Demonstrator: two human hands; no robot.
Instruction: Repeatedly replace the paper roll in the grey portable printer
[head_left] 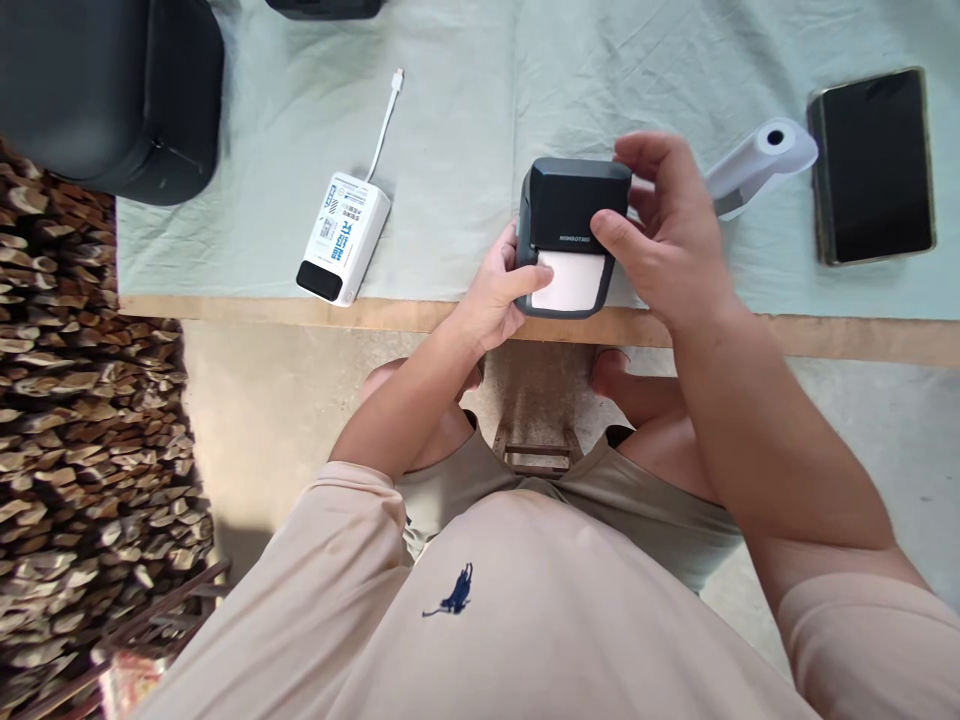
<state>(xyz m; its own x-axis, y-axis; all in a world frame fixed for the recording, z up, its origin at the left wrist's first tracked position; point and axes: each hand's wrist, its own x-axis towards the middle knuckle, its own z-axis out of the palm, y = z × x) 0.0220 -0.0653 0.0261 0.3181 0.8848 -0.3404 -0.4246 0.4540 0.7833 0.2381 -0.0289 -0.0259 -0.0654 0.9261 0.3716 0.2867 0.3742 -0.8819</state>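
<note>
A dark, boxy label printer (577, 205) with a black lid and a white front panel is between my hands, at the table's front edge. My left hand (501, 288) grips its lower left side, the thumb lying on the white panel. On the other side, my right hand (670, 230) holds the upper right edge. Its thumb presses on the black lid and its fingers curl behind the casing, partly hidden. Just right of that hand lies a white, roll-like object (761, 165) with a dark round hole at its end.
A white power bank (341, 238) with a short cable rests on the cloth-covered table (450, 130) at left. A phone (874, 168) lies at far right. A black case (112, 95) occupies the back left corner. Stacked firewood (82, 430) stands beside the table.
</note>
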